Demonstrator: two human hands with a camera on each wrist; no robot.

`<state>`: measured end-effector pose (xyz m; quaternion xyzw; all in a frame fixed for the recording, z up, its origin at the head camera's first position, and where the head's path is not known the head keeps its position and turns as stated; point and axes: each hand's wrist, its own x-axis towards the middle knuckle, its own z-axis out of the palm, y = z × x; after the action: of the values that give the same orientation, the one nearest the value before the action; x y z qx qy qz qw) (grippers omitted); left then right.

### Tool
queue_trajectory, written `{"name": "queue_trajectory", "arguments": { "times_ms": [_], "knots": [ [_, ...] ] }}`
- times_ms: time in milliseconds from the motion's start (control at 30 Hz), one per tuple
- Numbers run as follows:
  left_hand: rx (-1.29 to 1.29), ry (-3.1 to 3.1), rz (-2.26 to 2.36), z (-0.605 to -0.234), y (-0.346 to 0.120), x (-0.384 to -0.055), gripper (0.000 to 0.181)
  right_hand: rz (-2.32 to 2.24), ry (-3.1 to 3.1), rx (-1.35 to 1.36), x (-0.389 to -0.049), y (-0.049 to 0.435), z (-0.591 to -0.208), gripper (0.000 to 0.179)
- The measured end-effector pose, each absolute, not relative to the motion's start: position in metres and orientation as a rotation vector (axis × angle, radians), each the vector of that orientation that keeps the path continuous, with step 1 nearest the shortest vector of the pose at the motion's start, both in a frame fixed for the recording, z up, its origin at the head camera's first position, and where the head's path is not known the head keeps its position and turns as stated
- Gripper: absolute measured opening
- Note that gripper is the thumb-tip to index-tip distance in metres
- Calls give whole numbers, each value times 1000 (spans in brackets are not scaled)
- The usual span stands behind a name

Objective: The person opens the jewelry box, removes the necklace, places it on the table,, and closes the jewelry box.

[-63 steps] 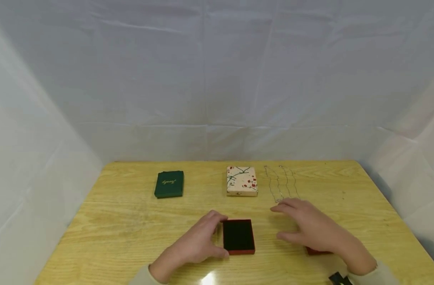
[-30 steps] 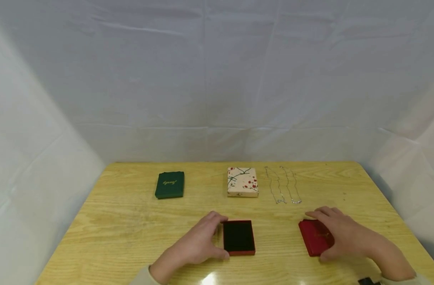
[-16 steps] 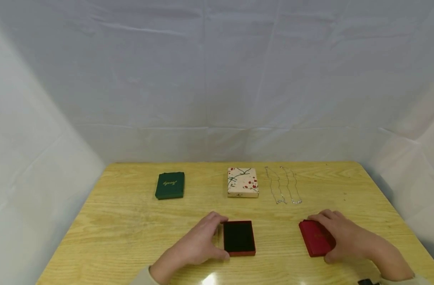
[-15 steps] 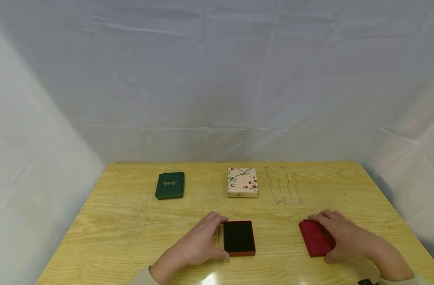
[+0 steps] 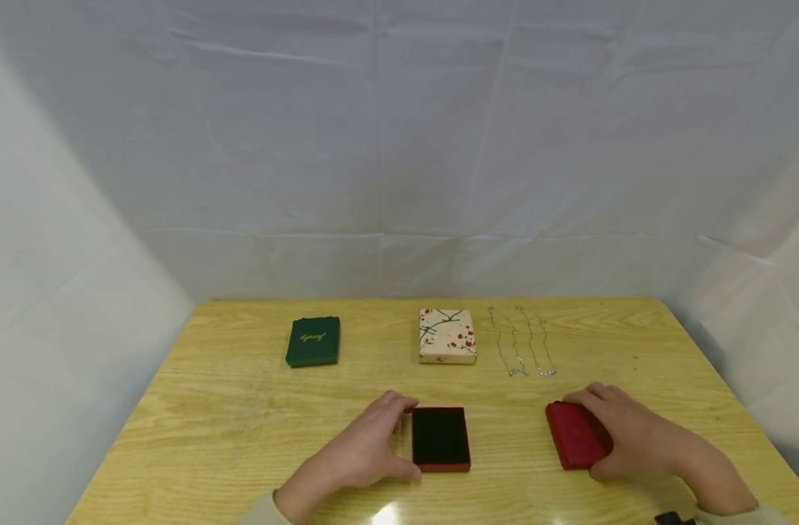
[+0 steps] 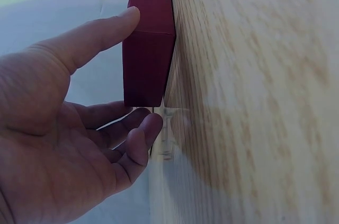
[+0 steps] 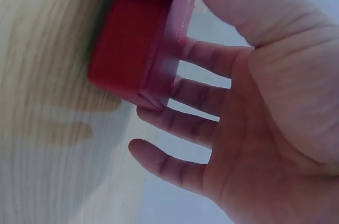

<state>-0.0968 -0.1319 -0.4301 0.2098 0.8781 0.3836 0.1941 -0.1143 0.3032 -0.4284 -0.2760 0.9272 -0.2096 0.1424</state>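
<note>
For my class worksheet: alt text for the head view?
The left hand holds an open, black-lined red box; the right hand grips a red lid-like piece. Behind, on the wooden table, lie a green box, a floral box and two chains.

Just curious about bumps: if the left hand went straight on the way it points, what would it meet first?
Most likely the open red jewelry box base, since the left hand already touches its side.

On the wooden counter (image 5: 242,415), a green box (image 5: 313,341) with gold lettering at back left; near the middle, a cream box (image 5: 447,335) with red flowers; just right of it, 2 silver necklaces (image 5: 517,372) side by side. Behind, white sheeting (image 5: 399,146).
</note>
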Motion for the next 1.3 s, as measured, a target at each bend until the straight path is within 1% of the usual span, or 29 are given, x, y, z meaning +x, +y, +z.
{"name": "queue_trajectory", "arguments": {
  "times_ms": [500,733,1300],
  "knots": [
    [585,2460,1081,-430,-133,-97,96,-730,2661,-784,-122,269,-410,88],
    [592,2453,1085,-431,-132,-99,96,-767,2632,-780,-125,249,-404,92],
    [591,2449,1085,-432,-130,-99,95,-720,2675,-858,-125,198,-406,90]
  ]
}}
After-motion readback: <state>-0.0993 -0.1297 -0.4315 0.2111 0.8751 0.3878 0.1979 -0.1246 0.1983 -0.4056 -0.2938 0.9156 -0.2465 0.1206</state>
